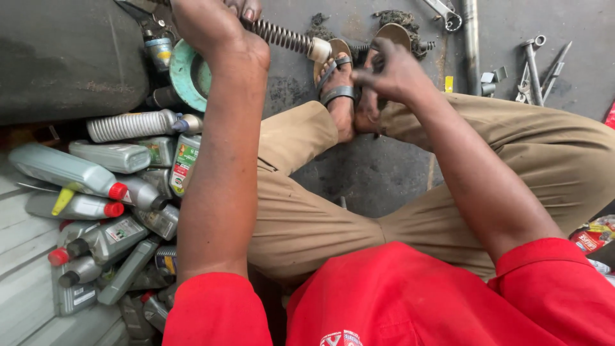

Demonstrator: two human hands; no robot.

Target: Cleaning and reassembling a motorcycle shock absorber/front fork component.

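Observation:
My left hand [218,29] reaches to the top of the view, its fingers closed around the near end of a metal coil spring [282,37]. The spring runs right to a pale end cap [319,49]. A teal round part [187,75] lies just left of that wrist. My right hand [392,72] hovers over my sandalled foot [337,86], with fingertips pinched together. I cannot tell whether a small part sits between them. I sit cross-legged in khaki trousers [307,211] and a red shirt.
Several grey oil bottles with red or black caps [109,186] are piled at the left. A large dark object [64,57] fills the top left. Wrenches [535,64] and a metal pipe [471,38] lie on the stained concrete floor at top right. A colourful wrapper [592,237] sits at the right edge.

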